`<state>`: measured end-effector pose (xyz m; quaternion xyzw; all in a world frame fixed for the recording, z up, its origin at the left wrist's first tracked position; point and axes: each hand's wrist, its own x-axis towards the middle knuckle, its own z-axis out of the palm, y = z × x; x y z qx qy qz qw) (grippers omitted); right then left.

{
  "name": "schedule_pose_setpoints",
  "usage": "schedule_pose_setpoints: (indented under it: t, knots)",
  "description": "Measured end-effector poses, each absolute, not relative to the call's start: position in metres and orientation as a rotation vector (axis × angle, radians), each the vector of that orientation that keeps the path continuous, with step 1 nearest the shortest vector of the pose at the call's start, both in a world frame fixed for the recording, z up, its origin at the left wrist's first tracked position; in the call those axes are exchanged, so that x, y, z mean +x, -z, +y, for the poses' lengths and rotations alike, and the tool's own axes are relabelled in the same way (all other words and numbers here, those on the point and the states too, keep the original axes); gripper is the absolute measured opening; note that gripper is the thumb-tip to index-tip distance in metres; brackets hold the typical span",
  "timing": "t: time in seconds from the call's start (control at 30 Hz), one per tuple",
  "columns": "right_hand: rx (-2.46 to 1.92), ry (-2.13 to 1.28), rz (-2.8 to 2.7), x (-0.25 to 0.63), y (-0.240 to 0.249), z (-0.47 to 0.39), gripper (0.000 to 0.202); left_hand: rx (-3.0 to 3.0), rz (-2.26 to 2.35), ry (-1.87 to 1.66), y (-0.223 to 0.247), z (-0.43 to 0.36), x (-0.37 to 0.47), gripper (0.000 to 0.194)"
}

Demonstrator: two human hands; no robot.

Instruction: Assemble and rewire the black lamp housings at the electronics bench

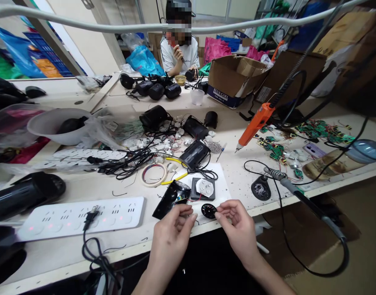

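A small round black disc (209,210), with light dots around its face, is at the front of the workbench. My right hand (237,225) pinches its right edge between thumb and fingers. To its left, my left hand (175,233) is half curled, thumb and forefinger slightly apart, with nothing visible between them. Just beyond the hands lie an open black housing (172,198) with a small board inside and a square black part (203,189) carrying a white round plate (204,187). A thin red wire runs near them.
A power strip (83,217) lies left. An orange electric screwdriver (256,125) hangs at right, above green circuit boards (275,149). A soldering iron (311,203) rests near the right edge. Tape (144,174), black cables and housings fill the middle. A person (180,53) sits opposite.
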<state>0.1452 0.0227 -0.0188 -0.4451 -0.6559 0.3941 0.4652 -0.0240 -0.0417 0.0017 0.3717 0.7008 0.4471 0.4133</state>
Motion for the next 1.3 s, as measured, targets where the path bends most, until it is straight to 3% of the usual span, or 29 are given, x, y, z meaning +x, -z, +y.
schedule_pose_setpoints:
  t: [0.1, 0.2, 0.47, 0.6, 0.73, 1.03, 1.3]
  knots:
    - [-0.698, -0.500, -1.907, 0.158, 0.003, 0.019, 0.023, 0.589, 1.356, -1.193, -0.006, -0.039, -0.019, 0.053]
    - [-0.280, -0.178, -2.102, 0.165, -0.006, 0.021, 0.023, 0.383, 0.921, -1.181, -0.004, -0.040, -0.012, 0.057]
    - [-0.052, 0.020, -2.178, 0.154, -0.014, 0.031, 0.027, 0.156, 0.407, -1.272, 0.018, -0.046, -0.007, 0.041]
    - [-0.144, -0.153, -2.112, 0.149, -0.016, 0.031, 0.017, 0.108, 0.213, -1.273, 0.021, -0.042, -0.010, 0.037]
    - [-0.418, -0.350, -1.977, 0.150, -0.016, 0.030, 0.027, 0.058, 0.125, -1.265, 0.022, -0.040, -0.012, 0.037]
    - [-0.919, -0.157, -1.654, 0.164, -0.018, 0.069, 0.031, -0.029, 0.188, -1.250, 0.023, -0.037, -0.013, 0.041]
    - [-1.200, -0.251, -1.237, 0.155, -0.023, 0.183, 0.090, -0.027, 0.242, -1.241, 0.019, -0.035, -0.013, 0.040]
